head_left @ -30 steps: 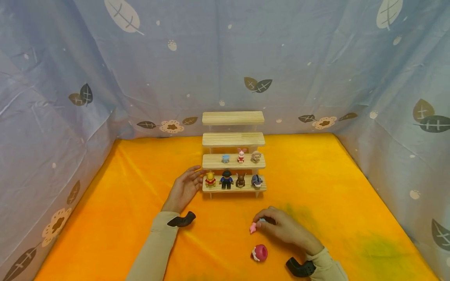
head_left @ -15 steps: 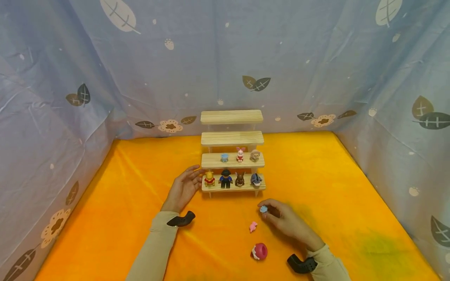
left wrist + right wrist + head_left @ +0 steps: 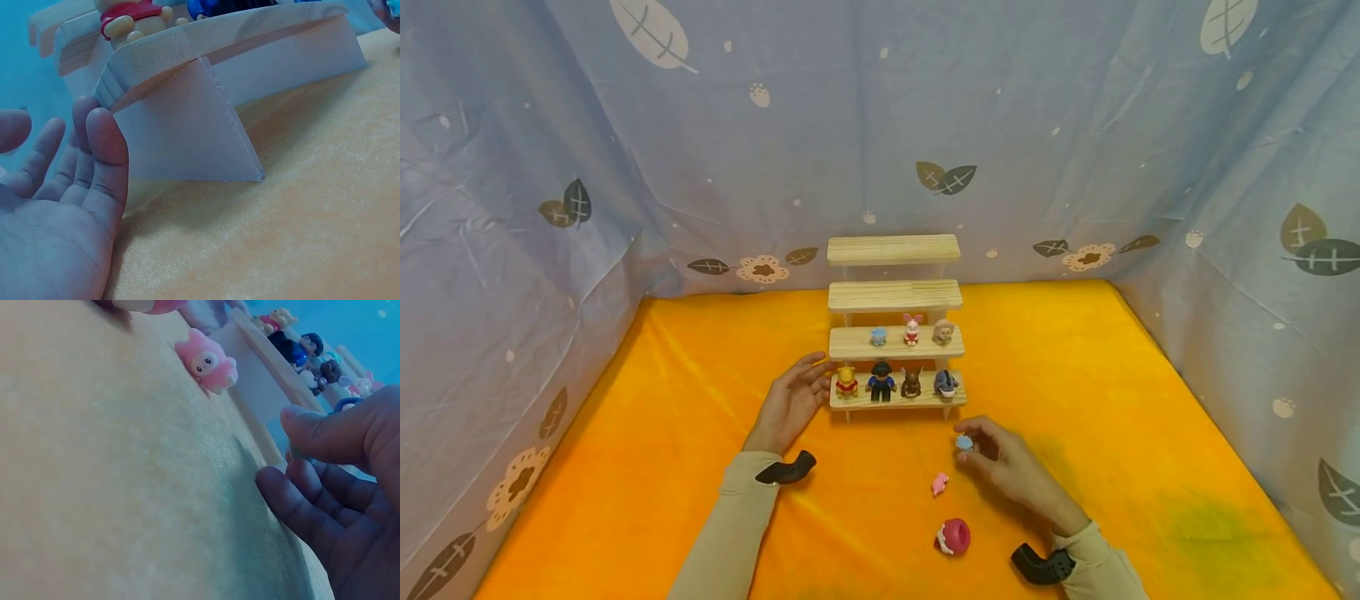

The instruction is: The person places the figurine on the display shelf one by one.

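My right hand pinches a small light-blue figurine between thumb and fingers, just in front of the lowest step's right end. The right wrist view mostly hides that figurine behind the thumb. My left hand lies palm up with relaxed fingers at the left end of a wooden stepped display shelf. In the left wrist view its fingertips meet the lowest step's corner, seemingly touching it. A small pink toy figure lies on the cloth, left of the right hand.
A dark-pink hollow toy with a white part lies nearer me. Several figurines, such as a yellow bear and a grey donkey, stand on the lowest step. Three more, including a pink piglet, occupy the step above.
The right hand has lifted the light-blue figurine and moved slightly away from me, leaving the pink figure fully visible. My left hand stays by the shelf.
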`<state>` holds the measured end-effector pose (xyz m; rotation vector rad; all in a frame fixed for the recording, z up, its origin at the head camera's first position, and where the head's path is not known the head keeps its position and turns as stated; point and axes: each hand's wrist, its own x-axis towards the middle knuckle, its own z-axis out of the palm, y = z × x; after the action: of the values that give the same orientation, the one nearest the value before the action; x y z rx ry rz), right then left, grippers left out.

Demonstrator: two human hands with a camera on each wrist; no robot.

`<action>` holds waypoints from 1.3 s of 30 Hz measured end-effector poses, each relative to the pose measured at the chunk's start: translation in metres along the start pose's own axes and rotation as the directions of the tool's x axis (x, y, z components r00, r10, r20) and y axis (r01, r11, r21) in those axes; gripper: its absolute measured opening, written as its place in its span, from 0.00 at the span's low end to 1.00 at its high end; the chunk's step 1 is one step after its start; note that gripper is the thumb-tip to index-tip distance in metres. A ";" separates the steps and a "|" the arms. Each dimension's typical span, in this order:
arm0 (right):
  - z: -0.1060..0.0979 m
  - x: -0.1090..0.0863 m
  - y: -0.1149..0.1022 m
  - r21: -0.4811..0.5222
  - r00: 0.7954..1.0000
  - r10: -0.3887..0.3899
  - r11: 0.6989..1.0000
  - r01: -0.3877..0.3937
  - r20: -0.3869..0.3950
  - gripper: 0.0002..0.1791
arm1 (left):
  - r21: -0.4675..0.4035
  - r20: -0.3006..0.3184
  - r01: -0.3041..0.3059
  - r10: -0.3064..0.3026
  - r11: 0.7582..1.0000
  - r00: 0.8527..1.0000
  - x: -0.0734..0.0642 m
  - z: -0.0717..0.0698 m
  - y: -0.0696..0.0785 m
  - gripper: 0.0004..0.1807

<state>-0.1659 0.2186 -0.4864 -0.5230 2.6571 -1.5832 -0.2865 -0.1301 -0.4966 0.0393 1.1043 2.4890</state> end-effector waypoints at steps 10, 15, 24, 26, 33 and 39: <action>0.000 0.002 0.005 -0.052 0.994 -0.113 0.992 0.113 0.007 0.14 | -0.007 0.014 -0.003 0.004 1.000 1.000 -0.001 0.000 0.001 0.21; 0.001 0.002 0.006 0.035 0.997 -0.067 0.997 0.066 0.029 0.10 | -0.001 0.011 -0.008 0.008 1.000 1.000 0.000 0.000 0.001 0.22; 0.003 0.000 0.003 0.068 1.000 0.012 0.998 -0.011 -0.013 0.11 | -0.004 0.009 -0.003 0.003 1.000 1.000 0.001 -0.001 0.000 0.25; 0.003 0.000 0.003 0.042 1.000 -0.013 0.999 0.014 -0.015 0.13 | 0.002 0.011 -0.005 0.005 1.000 1.000 0.001 -0.002 -0.001 0.27; 0.001 0.000 0.004 0.037 1.000 -0.026 0.999 0.025 0.009 0.08 | 0.006 0.027 -0.013 0.013 1.000 1.000 0.001 -0.002 -0.002 0.22; 0.001 0.000 0.005 0.046 1.000 -0.015 0.999 0.015 0.007 0.09 | 0.006 0.033 -0.016 0.016 1.000 0.999 0.000 -0.002 -0.001 0.19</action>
<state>-0.1675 0.2194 -0.4914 -0.5471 2.6105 -1.6387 -0.2869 -0.1308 -0.4990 0.0913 1.1017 2.4902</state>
